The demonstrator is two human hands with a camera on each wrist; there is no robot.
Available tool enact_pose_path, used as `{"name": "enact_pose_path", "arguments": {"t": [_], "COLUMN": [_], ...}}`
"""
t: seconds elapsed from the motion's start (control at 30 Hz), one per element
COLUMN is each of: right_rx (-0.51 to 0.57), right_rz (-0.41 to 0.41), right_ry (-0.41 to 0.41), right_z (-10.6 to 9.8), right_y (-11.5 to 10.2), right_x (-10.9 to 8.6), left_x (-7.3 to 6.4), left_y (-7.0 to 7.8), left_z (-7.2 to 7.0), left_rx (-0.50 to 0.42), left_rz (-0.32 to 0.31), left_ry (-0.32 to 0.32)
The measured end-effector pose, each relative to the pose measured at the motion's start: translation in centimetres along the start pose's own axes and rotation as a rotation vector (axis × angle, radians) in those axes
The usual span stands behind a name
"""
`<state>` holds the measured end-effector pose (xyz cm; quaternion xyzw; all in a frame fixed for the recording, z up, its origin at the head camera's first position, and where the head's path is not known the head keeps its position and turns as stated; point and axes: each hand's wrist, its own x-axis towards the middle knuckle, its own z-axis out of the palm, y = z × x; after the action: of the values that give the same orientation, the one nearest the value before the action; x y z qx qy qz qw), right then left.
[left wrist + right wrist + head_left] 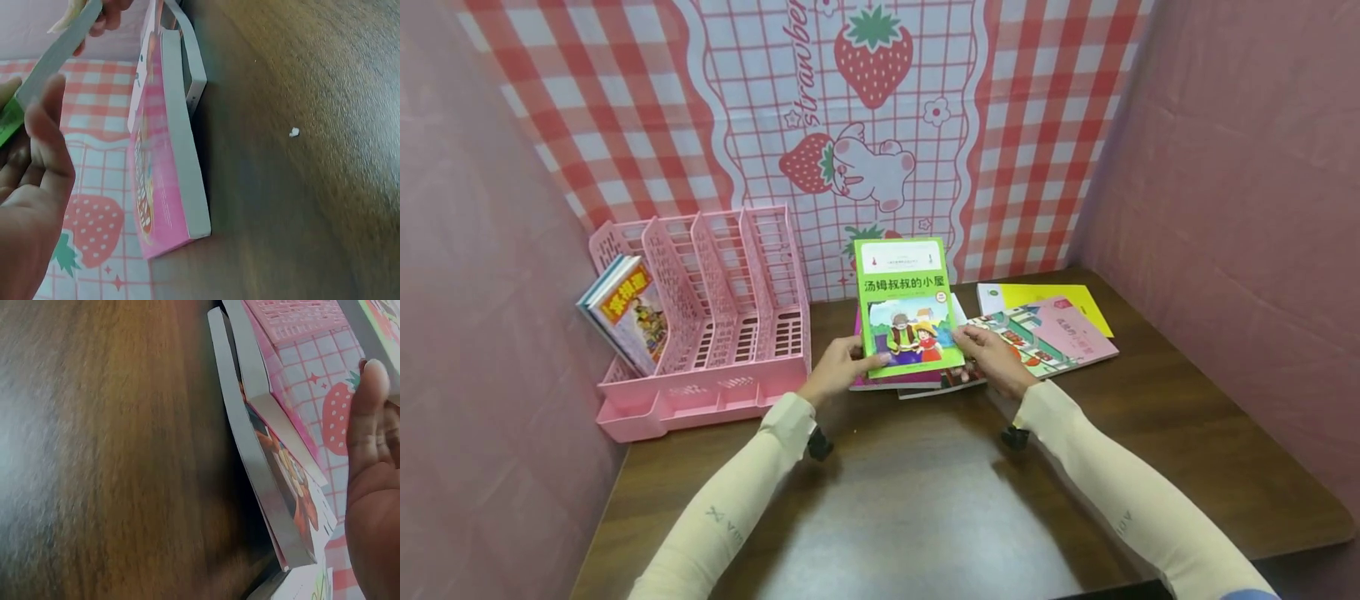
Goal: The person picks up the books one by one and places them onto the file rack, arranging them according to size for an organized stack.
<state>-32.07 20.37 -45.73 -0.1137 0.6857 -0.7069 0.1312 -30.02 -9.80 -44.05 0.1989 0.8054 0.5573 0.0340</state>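
A green book with two cartoon figures on its cover is held up, tilted toward me, above other books. My left hand grips its lower left edge, the thumb lying over the cover. At the lower right edge, my right hand pinches the same book. Both wrist views show the held book clear of the books beneath, with a pink book and a thick white-edged book lying under it. Most of the lower books' covers are hidden by the green one.
On the left stands a pink slotted rack; several books lean in its leftmost compartment. A pale pink book overlaps a yellow book at the right on the wooden table. A checked strawberry cloth hangs behind.
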Motion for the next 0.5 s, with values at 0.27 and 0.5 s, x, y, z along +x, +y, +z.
{"name": "enact_pose_path", "arguments": {"t": [0.27, 0.5], "right_rx": [-0.010, -0.112], "right_rz": [0.080, 0.093], "right_ry": [-0.031, -0.084], "right_z": [1.5, 3.8], "right_y": [0.6, 1.3], "right_x": [1.3, 2.2], "left_x": [-0.9, -1.7], "left_y": [0.1, 0.3], "left_z": [-1.9, -4.0], "left_rx": [-0.099, -0.098], "left_rz": [0.021, 0.022], "left_ry": [0.127, 0.232]}}
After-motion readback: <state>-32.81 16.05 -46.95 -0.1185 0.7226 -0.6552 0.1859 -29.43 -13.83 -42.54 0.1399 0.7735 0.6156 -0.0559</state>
